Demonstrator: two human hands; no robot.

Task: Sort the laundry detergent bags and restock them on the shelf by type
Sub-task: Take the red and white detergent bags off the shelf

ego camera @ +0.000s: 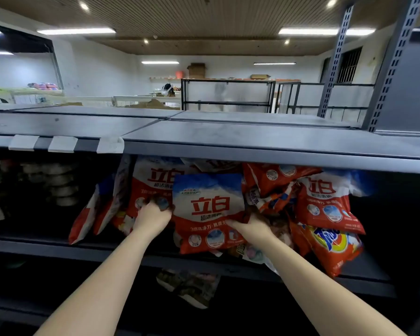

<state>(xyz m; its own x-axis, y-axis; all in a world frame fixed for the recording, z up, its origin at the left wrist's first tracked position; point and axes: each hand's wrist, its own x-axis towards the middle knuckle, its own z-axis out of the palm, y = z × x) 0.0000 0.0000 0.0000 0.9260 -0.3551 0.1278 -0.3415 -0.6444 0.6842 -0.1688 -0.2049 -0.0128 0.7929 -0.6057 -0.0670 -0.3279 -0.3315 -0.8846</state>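
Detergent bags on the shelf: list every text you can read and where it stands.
"立白": front bag, big red characters.
"立白": bag behind it and right-hand bag.
"3倍洁净力": front bag's red band.
"Tide": orange bag, partly legible.
Smaller print on all bags: too blurred.
White shelf tags: blank or unreadable.

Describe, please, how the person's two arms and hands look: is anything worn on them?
Both forearms are bare as far as the frame shows; no sleeve is in view. The left hand and the right hand wear no gloves. No watch, bracelet or ring can be seen on either wrist or on the fingers that show. The fingertips are partly hidden among the bags, so nothing can be said about the nails.
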